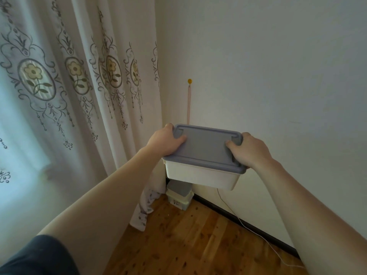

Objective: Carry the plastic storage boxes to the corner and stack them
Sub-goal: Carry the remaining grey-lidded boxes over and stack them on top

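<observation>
I hold a white plastic storage box with a grey-blue lid [204, 149] out in front of me, up in the air. My left hand [165, 140] grips its left end and my right hand [248, 150] grips its right end, thumbs on the lid. Below it, in the corner of the room, another white box with a grey lid [179, 192] stands on the wooden floor, partly hidden by the box I carry.
A patterned curtain [79, 96] hangs on the left down to the floor [188, 245]. A white wall [278, 76] runs on the right with a dark skirting board. A white cable [248, 225] trails along the floor by the wall. A pink stick [188, 104] hangs from a yellow hook.
</observation>
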Motion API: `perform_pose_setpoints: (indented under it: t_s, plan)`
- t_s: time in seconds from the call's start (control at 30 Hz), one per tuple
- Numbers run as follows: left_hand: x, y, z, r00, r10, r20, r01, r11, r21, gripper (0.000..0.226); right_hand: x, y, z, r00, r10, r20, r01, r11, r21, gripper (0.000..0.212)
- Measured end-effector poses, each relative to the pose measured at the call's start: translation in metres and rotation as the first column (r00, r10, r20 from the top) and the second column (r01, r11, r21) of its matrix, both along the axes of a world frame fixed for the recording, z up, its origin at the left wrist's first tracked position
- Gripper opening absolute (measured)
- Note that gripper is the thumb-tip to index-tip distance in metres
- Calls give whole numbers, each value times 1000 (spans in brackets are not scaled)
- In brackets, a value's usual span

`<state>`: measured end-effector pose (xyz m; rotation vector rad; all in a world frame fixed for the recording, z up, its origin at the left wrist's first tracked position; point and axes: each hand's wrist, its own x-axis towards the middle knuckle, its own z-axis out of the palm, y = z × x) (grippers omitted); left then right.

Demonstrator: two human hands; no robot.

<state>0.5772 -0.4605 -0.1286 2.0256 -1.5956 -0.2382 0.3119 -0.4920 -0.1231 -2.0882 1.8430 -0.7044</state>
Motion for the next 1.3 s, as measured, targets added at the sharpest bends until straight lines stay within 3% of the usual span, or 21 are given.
perform_pose_setpoints:
  t_s: [0.6,1.07,1.3]
  plan:
    - [16,-161,-24,998,55,-11,-55,998,33,71,17,-170,-20,998,65,16,-66,995,79,56]
    - [120,-271,-68,997,-11,-72,17,996,89,76,118,-263,-66,999,23,44,-29,991,128,54]
    - [180,-335,-90,990,-94,-106,108,986,128,64,177,-315,-93,998,-51,36,46,991,129,54]
